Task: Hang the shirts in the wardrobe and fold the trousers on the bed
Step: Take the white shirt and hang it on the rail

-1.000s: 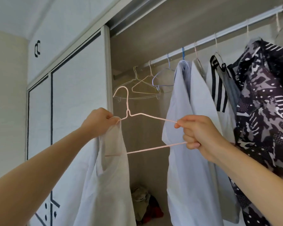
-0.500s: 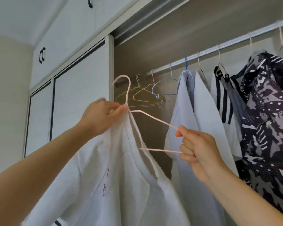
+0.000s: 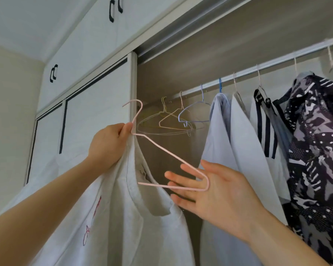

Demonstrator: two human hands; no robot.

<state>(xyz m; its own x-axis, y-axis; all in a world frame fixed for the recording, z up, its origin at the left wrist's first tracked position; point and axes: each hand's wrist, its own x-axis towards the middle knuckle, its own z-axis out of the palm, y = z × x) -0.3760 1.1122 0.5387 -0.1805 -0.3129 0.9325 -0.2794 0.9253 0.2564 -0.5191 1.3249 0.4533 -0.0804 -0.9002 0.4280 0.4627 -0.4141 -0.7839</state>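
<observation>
Nearest, the white shirt (image 3: pixel 127 223) hangs below the left hand (image 3: pixel 110 146), its open neckline sagging between the two hands and a line of red stitched script showing low on the cloth under the left forearm. It is soft, creased cotton, only half dressed onto the pink hanger (image 3: pixel 167 152): the left shoulder is over the wire, the right side is not.

The left hand pinches the hanger's neck and the shirt's shoulder together, probably so the cloth cannot slide off while the other side is worked. The right hand (image 3: pixel 217 192) is spread flat, fingers straight, behind the hanger's bare right corner; whether it touches the wire I cannot tell. It looks ready to draw the neckline over that corner.

Beyond the left hand's thumb hang empty hangers (image 3: pixel 173 121) on the rail (image 3: pixel 261 69). Beyond the right hand, shirts already hung (image 3: pixel 231 143) and a dark patterned garment (image 3: pixel 315 150).
</observation>
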